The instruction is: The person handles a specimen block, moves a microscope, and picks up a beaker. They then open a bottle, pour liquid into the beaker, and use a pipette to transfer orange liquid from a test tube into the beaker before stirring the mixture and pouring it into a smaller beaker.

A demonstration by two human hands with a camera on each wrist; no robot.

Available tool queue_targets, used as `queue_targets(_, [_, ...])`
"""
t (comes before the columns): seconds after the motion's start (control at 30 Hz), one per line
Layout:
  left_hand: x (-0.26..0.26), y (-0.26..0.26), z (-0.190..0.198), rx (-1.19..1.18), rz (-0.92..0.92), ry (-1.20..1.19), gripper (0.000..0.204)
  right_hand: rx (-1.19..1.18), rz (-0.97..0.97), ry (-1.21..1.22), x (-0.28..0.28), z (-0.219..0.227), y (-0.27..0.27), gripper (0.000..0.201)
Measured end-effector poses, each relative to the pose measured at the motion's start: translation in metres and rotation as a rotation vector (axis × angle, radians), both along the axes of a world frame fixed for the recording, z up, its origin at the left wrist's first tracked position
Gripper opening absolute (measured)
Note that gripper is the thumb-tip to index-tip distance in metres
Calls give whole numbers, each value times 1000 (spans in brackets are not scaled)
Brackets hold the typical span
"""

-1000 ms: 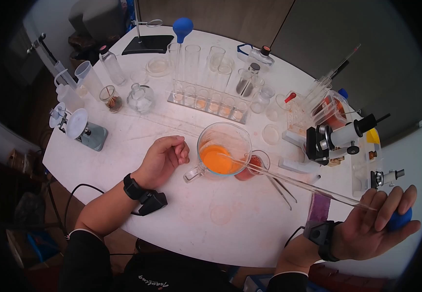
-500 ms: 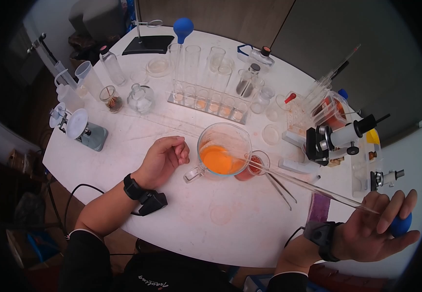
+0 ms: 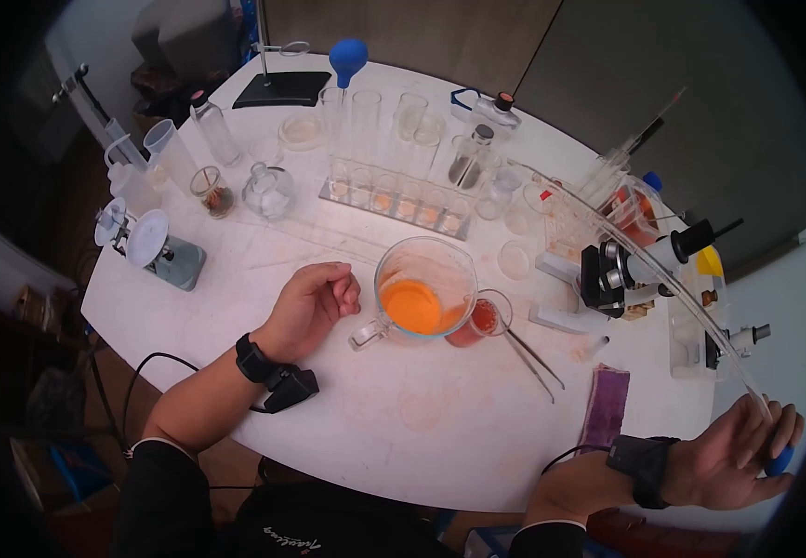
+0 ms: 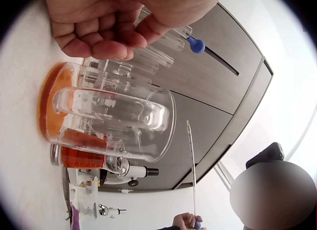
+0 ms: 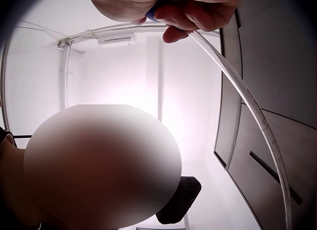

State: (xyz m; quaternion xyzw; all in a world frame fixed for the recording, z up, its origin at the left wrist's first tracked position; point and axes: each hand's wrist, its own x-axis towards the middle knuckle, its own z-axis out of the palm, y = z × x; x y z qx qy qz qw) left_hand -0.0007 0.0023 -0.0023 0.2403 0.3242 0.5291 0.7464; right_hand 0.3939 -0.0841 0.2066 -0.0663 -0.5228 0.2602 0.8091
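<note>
My right hand grips a long glass pipette by its blue rubber bulb, off the table's right side. The pipette slants up and away, overlapping the microscope in the head view; in the left wrist view it stands upright. My left hand rests on the table with loosely curled fingers, holding nothing. Just right of it stands a glass measuring jug with orange liquid in the bottom, its handle towards me. A small beaker of red liquid stands against the jug's right side.
Tweezers lean by the beaker, left of a purple cloth. Behind the jug is a rack of tall glass tubes. A balance scale, a round glass bottle and a jar stand at left.
The pipette has come out of the jug, its tip lifting and swinging to the back right. My right hand has moved right and slightly nearer my body. The left hand stays put.
</note>
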Motion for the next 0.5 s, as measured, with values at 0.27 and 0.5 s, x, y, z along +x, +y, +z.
queue_targets(0.27, [-3, 2, -4, 2, -15, -7, 32, 49, 24, -5, -14, -10, 17, 40])
queue_targets(0.5, [-2, 0, -5, 56, -24, 66, 33, -26, -119, -110, -24, 8, 41, 49])
